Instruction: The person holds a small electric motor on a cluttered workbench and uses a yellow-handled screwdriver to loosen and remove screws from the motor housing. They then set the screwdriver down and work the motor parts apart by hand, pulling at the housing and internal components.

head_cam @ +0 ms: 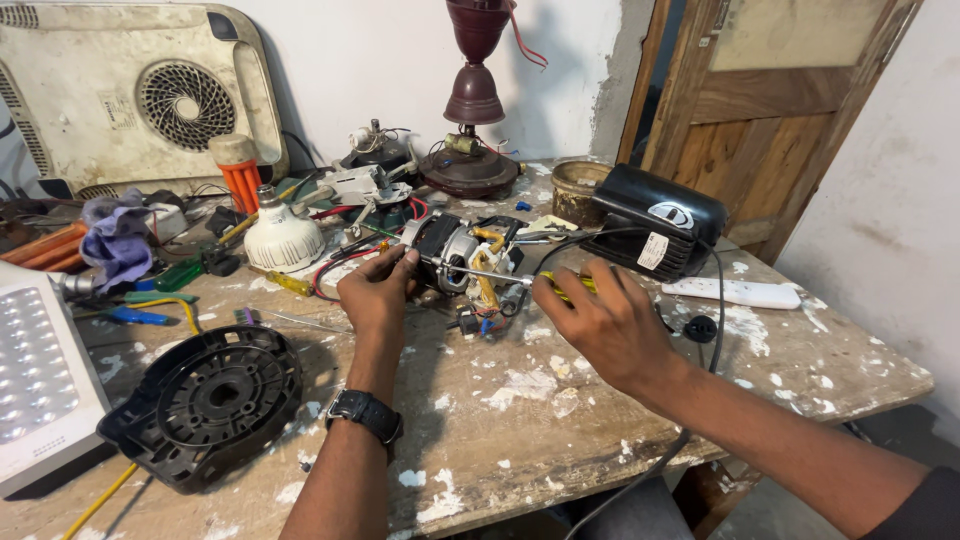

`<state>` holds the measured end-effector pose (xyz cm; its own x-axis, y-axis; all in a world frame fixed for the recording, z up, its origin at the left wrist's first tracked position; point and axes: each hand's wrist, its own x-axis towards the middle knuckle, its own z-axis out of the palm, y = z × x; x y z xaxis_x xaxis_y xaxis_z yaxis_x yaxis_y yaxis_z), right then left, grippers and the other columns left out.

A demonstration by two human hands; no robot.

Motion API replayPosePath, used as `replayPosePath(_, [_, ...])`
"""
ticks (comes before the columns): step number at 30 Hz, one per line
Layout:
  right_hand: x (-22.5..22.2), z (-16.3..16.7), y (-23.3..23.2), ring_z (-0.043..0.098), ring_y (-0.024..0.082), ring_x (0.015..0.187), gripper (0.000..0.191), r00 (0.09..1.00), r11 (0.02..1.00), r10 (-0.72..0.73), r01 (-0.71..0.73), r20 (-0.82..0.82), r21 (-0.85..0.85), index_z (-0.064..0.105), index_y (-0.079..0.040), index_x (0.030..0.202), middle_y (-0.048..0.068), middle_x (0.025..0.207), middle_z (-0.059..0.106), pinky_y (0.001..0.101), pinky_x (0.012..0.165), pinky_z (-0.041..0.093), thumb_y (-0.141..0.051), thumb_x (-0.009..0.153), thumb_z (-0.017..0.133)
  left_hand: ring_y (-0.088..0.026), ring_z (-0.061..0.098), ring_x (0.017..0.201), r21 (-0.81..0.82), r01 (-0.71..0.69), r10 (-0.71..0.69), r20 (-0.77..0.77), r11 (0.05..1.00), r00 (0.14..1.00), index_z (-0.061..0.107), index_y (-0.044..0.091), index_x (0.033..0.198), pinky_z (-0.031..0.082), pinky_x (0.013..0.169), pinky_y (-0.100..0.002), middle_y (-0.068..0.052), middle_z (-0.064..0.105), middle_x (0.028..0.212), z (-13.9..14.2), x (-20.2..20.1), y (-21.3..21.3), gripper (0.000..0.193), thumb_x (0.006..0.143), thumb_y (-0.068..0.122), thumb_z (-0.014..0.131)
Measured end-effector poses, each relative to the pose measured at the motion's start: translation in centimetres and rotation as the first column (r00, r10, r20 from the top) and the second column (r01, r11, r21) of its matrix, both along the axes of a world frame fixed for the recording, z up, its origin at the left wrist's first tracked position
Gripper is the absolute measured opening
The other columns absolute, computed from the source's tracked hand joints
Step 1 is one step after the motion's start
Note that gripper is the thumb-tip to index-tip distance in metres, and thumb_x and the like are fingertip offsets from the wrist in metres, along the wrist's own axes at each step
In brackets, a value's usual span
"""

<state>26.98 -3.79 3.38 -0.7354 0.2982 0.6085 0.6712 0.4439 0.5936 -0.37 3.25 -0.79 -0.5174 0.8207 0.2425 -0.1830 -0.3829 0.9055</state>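
Observation:
A small electric motor [455, 252] with a metal body, yellow winding covers and loose red and black wires lies in the middle of the paint-spattered wooden table [520, 420]. My left hand [378, 290], with a black watch on its wrist, grips the motor's left end. My right hand [600, 315] is shut on a screwdriver with a yellow and black handle [572, 285]. Its metal shaft [485, 273] points left and its tip rests at the motor's body.
A black round fan cover [205, 400] lies front left, beside a white LED panel [35, 380]. A black box-shaped device [655, 220] with a cable, a white remote [735, 292], a white bulb [280, 235], loose tools and a dark red lamp base [470, 165] crowd the back.

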Motion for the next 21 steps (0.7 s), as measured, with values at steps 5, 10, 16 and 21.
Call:
replayPosePath(5, [0.1, -0.2, 1.3, 0.069, 0.025, 0.083, 0.035, 0.999, 0.996, -0.035, 0.038, -0.037, 0.084, 0.067, -0.004, 0.12, 0.014, 0.102, 0.069, 0.0324, 0.061, 0.059, 0.001, 0.086, 0.073, -0.007, 0.06, 0.064, -0.011, 0.002, -0.002, 0.017, 1.0, 1.0, 0.078, 0.0, 0.112, 0.051, 0.056, -0.022, -0.004, 0.075, 0.087, 0.2, 0.1, -0.2, 0.03, 0.085, 0.011, 0.082])
replayPosePath(10, [-0.6, 0.6, 1.5, 0.067, 0.023, 0.059, 0.025, 0.867, 0.849, -0.176, -0.106, -0.467, -0.517, 0.071, -0.002, 0.102, 0.013, 0.082, 0.072, 0.0373, 0.053, 0.055, -0.016, 0.082, 0.077, -0.007, 0.056, 0.064, -0.014, -0.016, 0.016, -0.001, 1.0, 1.0, 0.078, 0.0, 0.112, 0.048, 0.056, -0.022, -0.005, 0.074, 0.086, 0.2, 0.2, -0.5, 0.03, 0.085, 0.011, 0.083])
replayPosePath(16, [-6.5, 1.9, 4.2, 0.072, 0.022, 0.061, 0.032, 0.79, 0.659, -0.066, -0.424, -0.609, -0.621, 0.077, -0.006, 0.107, 0.013, 0.074, 0.075, 0.0397, 0.06, 0.056, -0.022, 0.08, 0.079, -0.005, 0.059, 0.067, 0.027, 0.012, -0.012, 0.003, 1.0, 1.0, 0.078, -0.002, 0.112, 0.049, 0.058, -0.02, -0.003, 0.075, 0.089, -0.4, -0.1, 0.0, 0.029, 0.086, 0.011, 0.082])
replayPosePath(21, [-9.3, 1.6, 4.4, 0.074, 0.031, 0.072, 0.039, 0.856, 0.732, -0.117, -0.268, -0.503, -0.627, 0.079, -0.014, 0.112, 0.015, 0.08, 0.076, 0.0427, 0.07, 0.058, -0.018, 0.073, 0.082, -0.007, 0.056, 0.061, 0.01, -0.032, 0.032, -0.048, 0.999, 0.998, 0.077, -0.004, 0.112, 0.044, 0.053, -0.024, -0.005, 0.072, 0.08, -1.0, -0.3, 0.5, 0.03, 0.086, 0.01, 0.081])
